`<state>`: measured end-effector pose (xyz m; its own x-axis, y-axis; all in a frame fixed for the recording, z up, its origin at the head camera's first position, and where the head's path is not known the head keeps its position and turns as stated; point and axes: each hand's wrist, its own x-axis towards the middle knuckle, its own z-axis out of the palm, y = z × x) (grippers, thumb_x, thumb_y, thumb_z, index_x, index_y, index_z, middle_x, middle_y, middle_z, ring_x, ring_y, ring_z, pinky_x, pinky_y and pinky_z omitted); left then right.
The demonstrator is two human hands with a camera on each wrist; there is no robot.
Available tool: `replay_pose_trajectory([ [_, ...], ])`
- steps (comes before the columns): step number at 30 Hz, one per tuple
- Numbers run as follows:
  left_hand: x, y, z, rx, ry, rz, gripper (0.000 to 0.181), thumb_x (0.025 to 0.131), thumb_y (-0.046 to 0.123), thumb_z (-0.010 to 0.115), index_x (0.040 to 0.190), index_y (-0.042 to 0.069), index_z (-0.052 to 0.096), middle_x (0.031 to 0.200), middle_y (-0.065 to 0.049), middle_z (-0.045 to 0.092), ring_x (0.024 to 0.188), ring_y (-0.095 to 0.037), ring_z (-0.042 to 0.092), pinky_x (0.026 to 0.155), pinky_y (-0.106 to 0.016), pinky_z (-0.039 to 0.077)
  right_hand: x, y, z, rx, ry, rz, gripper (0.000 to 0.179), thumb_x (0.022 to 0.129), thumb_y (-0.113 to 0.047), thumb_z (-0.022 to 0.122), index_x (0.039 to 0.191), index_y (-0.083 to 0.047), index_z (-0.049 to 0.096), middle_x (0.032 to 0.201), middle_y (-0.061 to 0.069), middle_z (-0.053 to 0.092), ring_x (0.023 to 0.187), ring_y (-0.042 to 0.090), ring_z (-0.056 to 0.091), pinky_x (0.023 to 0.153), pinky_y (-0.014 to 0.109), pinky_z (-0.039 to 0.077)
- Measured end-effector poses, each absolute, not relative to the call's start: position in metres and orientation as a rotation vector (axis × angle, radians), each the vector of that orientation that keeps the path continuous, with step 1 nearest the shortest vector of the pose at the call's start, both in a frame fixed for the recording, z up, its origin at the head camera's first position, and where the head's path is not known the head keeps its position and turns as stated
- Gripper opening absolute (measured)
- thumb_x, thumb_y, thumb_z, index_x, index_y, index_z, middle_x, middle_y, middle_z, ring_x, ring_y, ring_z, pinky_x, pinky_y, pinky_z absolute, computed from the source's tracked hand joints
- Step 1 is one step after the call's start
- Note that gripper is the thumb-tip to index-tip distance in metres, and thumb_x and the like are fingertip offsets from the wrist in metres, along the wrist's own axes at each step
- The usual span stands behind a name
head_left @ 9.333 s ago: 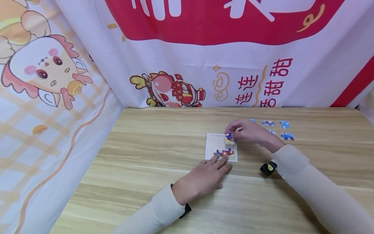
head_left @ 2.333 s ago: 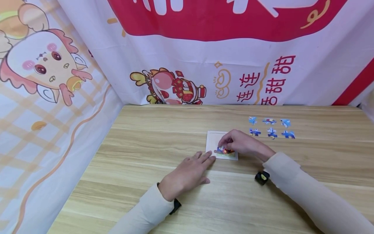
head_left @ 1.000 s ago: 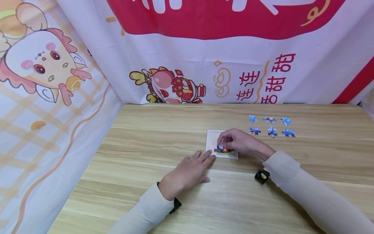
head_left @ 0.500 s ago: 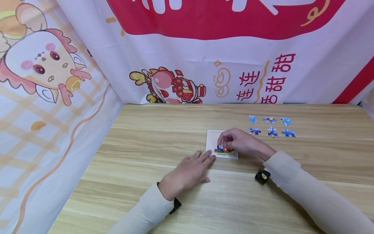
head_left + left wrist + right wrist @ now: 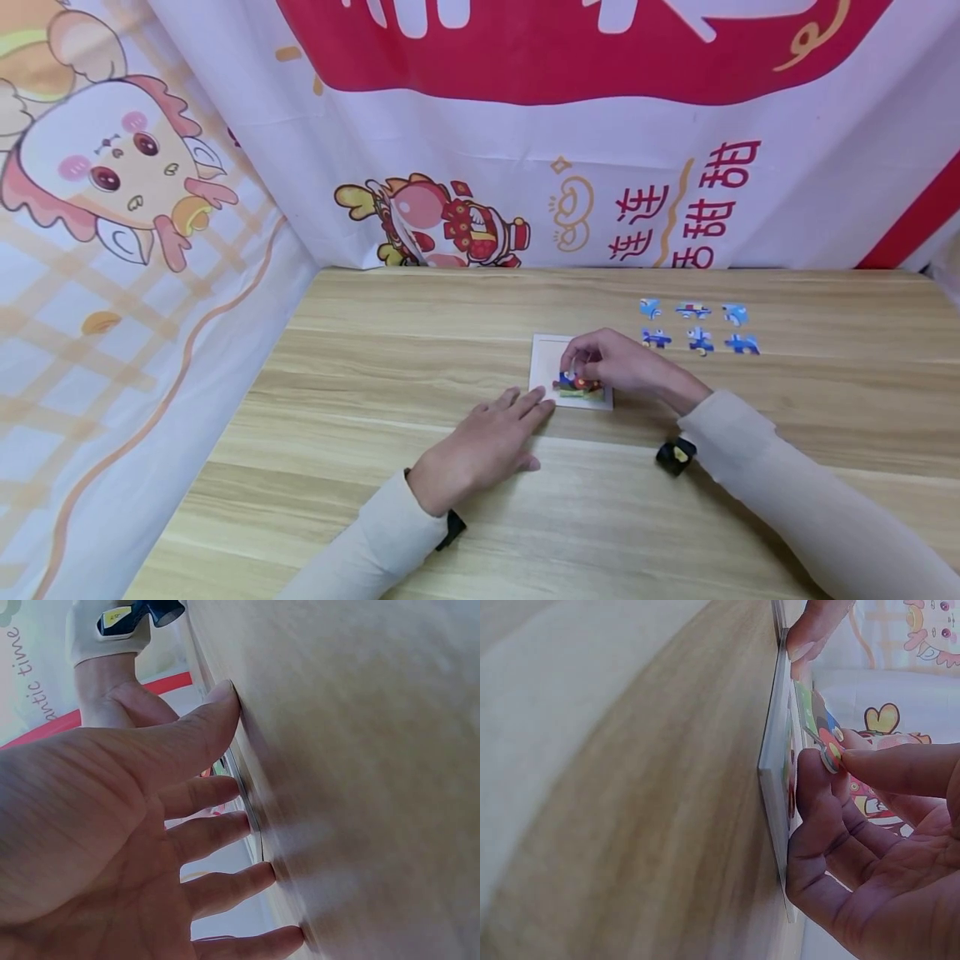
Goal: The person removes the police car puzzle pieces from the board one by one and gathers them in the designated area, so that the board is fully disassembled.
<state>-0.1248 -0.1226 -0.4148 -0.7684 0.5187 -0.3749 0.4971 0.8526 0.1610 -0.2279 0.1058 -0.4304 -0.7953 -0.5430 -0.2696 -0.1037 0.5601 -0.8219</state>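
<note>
In the head view, my right hand (image 5: 618, 364) is over a small white puzzle tray (image 5: 542, 367), its thumb and fingers pinching a puzzle piece (image 5: 819, 724). The right wrist view shows this piece tilted, with green, blue and red print, partly raised from the tray along its lower edge. Colored pieces under it are mostly hidden by the fingers. My left hand (image 5: 487, 437) lies palm down with its fingers spread, fingertips right at the tray's near left corner. The left wrist view shows its fingers extended against the tabletop and tray edge.
Several loose blue puzzle pieces (image 5: 701, 340) lie in two rows behind and to the right of the tray. A wooden tabletop (image 5: 420, 350) carries everything. Printed cloth (image 5: 465, 142) hangs at its back edge and along the left.
Since the oldest frame, my right hand has moved with a piece from the tray's back right toward its front middle, and my left hand has shifted left. Over the last second, both hands barely move.
</note>
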Motion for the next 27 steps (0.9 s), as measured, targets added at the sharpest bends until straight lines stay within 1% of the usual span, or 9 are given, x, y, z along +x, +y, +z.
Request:
replay_pose_trajectory([
  [6,-0.126,-0.122,-0.415,0.758,2.609,0.082,0.077,0.101,0.042,0.065,0.167,0.022,0.031,0.176,0.000,0.021,0.161,-0.031,0.026,0.122,-0.058,0.038,-0.228,0.114,-0.424,-0.512,2.313,-1.178,0.030,0.098,0.006,0.050,0.108,-0.008,0.075,0.104,0.010,0.068,0.093,0.024,0.058,0.079,0.034,0.049],
  [10,-0.125,-0.123,-0.416,0.761,2.614,0.077,0.076,0.101,0.043,0.065,0.166,0.022,0.032,0.176,0.000,0.022,0.161,-0.031,0.027,0.122,-0.057,0.039,-0.229,0.126,-0.415,-0.500,2.341,-1.179,0.031,0.100,0.004,0.049,0.113,-0.008,0.075,0.106,0.012,0.068,0.092,0.026,0.058,0.075,0.034,0.050],
  [13,-0.125,-0.122,-0.415,0.764,2.626,0.061,0.076,0.101,0.043,0.065,0.166,0.022,0.032,0.176,0.000,0.023,0.160,-0.031,0.028,0.121,-0.056,0.040,-0.230,0.136,-0.407,-0.465,2.379,-1.161,0.029,0.103,-0.001,0.051,0.118,-0.009,0.075,0.108,0.011,0.068,0.092,0.026,0.058,0.074,0.033,0.051],
  [18,-0.125,-0.122,-0.415,0.766,2.629,0.059,0.076,0.102,0.042,0.064,0.166,0.021,0.031,0.176,0.000,0.023,0.160,-0.030,0.028,0.122,-0.056,0.040,-0.229,0.154,-0.397,-0.422,2.432,-1.143,0.026,0.105,-0.006,0.055,0.123,-0.007,0.073,0.111,0.013,0.068,0.093,0.026,0.062,0.075,0.037,0.056],
  [20,-0.124,-0.122,-0.415,0.763,2.627,0.061,0.075,0.102,0.042,0.064,0.166,0.022,0.031,0.176,0.000,0.022,0.161,-0.030,0.028,0.122,-0.056,0.040,-0.228,0.161,-0.394,-0.409,2.445,-1.145,0.025,0.105,-0.006,0.056,0.123,-0.007,0.073,0.112,0.014,0.067,0.092,0.025,0.062,0.073,0.036,0.056],
  [21,-0.124,-0.122,-0.415,0.761,2.625,0.064,0.075,0.102,0.042,0.065,0.166,0.022,0.031,0.176,0.000,0.022,0.161,-0.030,0.028,0.122,-0.056,0.040,-0.228,0.165,-0.394,-0.397,2.444,-1.151,0.024,0.105,-0.006,0.056,0.123,-0.007,0.073,0.111,0.014,0.066,0.089,0.025,0.061,0.070,0.033,0.055],
  [24,-0.124,-0.122,-0.414,0.757,2.625,0.065,0.075,0.102,0.042,0.065,0.166,0.022,0.031,0.176,0.001,0.022,0.161,-0.030,0.027,0.122,-0.056,0.039,-0.227,0.177,-0.394,-0.391,2.479,-1.141,0.023,0.105,-0.006,0.057,0.121,-0.007,0.073,0.110,0.013,0.065,0.087,0.022,0.059,0.066,0.030,0.052],
  [27,-0.123,-0.122,-0.414,0.756,2.626,0.066,0.075,0.102,0.042,0.064,0.166,0.022,0.031,0.176,0.001,0.022,0.161,-0.030,0.027,0.122,-0.056,0.039,-0.227,0.191,-0.396,-0.388,2.501,-1.135,0.024,0.105,-0.005,0.056,0.121,-0.006,0.073,0.109,0.013,0.066,0.089,0.021,0.061,0.069,0.031,0.053],
])
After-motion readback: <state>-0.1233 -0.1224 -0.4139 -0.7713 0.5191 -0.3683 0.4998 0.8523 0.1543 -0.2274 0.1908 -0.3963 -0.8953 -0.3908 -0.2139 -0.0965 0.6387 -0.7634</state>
